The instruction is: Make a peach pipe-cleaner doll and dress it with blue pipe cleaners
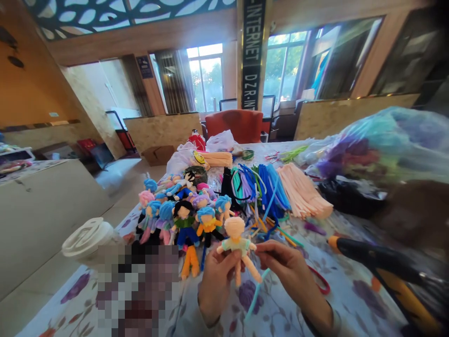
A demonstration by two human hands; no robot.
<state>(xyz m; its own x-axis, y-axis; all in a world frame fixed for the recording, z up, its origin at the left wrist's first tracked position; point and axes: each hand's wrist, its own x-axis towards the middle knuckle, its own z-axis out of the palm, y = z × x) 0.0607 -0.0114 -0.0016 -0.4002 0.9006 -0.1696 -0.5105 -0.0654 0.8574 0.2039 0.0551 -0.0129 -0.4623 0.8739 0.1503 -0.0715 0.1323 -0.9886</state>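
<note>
My left hand point(219, 281) is closed around a small pipe-cleaner doll point(235, 241), its thumb across the doll's waist. The doll is peach, with a bare head and a pale mint-green top, and its legs hang down. Close by the doll's arm on the right, my right hand point(286, 264) has thumb and fingers pinched together; what lies between them is too small to make out. A mint-green pipe cleaner point(256, 297) trails below the hands, its upper end by my right fingers. Finished-looking dolls with blue, pink and black hair point(184, 210) are heaped beyond my left hand.
Bundles of blue pipe cleaners point(270, 192) and peach ones point(303, 189) lie behind the doll. At right are a glue gun point(372, 262), a black bag point(351, 194) and a large clear bag point(393, 140). A lidded white cup point(91, 241) stands at left on the flowered tablecloth point(80, 311).
</note>
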